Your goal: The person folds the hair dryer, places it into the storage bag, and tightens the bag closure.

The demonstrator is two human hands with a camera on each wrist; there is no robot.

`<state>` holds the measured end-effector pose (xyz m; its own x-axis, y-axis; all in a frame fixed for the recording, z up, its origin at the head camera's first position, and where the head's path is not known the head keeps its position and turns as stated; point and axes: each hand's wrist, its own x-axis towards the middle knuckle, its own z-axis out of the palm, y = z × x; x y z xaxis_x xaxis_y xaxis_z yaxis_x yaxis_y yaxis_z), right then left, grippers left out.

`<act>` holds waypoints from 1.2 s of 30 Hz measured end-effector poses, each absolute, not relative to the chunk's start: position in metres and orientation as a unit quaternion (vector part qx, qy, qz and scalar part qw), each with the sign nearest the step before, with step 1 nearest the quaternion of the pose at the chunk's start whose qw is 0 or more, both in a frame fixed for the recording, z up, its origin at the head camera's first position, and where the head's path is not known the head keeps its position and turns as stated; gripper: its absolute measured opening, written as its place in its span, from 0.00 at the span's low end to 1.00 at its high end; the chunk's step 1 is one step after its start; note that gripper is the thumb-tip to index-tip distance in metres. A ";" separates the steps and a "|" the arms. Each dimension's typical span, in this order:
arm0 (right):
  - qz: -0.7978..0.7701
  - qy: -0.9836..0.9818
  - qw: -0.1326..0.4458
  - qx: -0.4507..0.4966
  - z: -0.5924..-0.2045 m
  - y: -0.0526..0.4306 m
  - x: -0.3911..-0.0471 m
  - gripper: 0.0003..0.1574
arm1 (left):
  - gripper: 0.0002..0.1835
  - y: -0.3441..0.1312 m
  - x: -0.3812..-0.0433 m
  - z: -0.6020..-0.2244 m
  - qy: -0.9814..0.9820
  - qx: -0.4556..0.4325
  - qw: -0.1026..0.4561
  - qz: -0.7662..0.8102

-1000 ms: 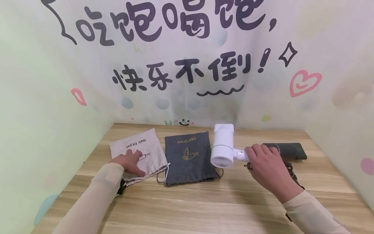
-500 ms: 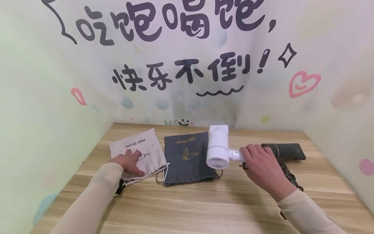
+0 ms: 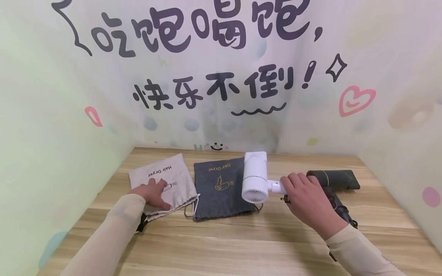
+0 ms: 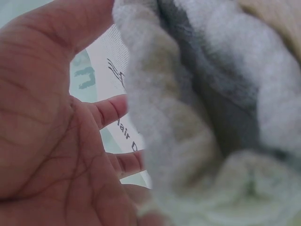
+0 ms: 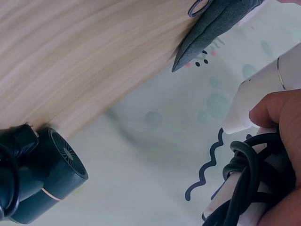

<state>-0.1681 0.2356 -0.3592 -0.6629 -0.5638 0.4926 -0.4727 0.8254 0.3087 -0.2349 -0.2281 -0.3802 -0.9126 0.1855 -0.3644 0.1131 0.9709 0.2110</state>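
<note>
My left hand (image 3: pixel 150 193) rests on a beige drawstring bag (image 3: pixel 183 188) printed "Hair Dryer", its fingers spread over the front and its thumb near the gathered mouth. In the left wrist view, the bag's mouth (image 4: pixel 164 117) gapes, and the printed face shows between the fingers. My right hand (image 3: pixel 307 201) grips the handle of a white hair dryer (image 3: pixel 255 172), held above the table by the dark bag's right edge. A dark cord (image 5: pixel 240 188) is wound round that handle in the right wrist view. Beside the beige bag lies a dark grey drawstring bag (image 3: pixel 215 205).
A black hair dryer (image 3: pixel 338 179) lies on the wooden table (image 3: pixel 221 249) at the right, partly behind my right hand. Printed fabric walls (image 3: pixel 221 126) enclose the back and both sides. A small black item (image 3: pixel 142 223) shows by my left wrist.
My right hand has carried the white hair dryer a little to the left, and its head now overlaps the dark bag's right edge. My left hand stays on the beige bag.
</note>
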 end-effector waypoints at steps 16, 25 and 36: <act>-0.076 -0.906 0.301 0.287 -0.367 0.230 -0.171 0.31 | 0.52 -0.230 -0.241 -0.382 0.973 0.088 0.196 0.087; -0.081 -0.904 0.303 0.290 -0.368 0.228 -0.171 0.30 | 0.53 -0.232 -0.240 -0.380 0.971 0.090 0.204 0.086; -0.079 -0.903 0.302 0.296 -0.366 0.224 -0.171 0.30 | 0.52 -0.235 -0.240 -0.384 0.972 0.102 0.193 0.085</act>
<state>-0.1706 0.2241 -0.3663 -0.6426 -0.5821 0.4983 -0.4868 0.8123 0.3212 -0.2398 -0.2352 -0.3841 -0.9044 0.2311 -0.3587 0.1650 0.9647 0.2054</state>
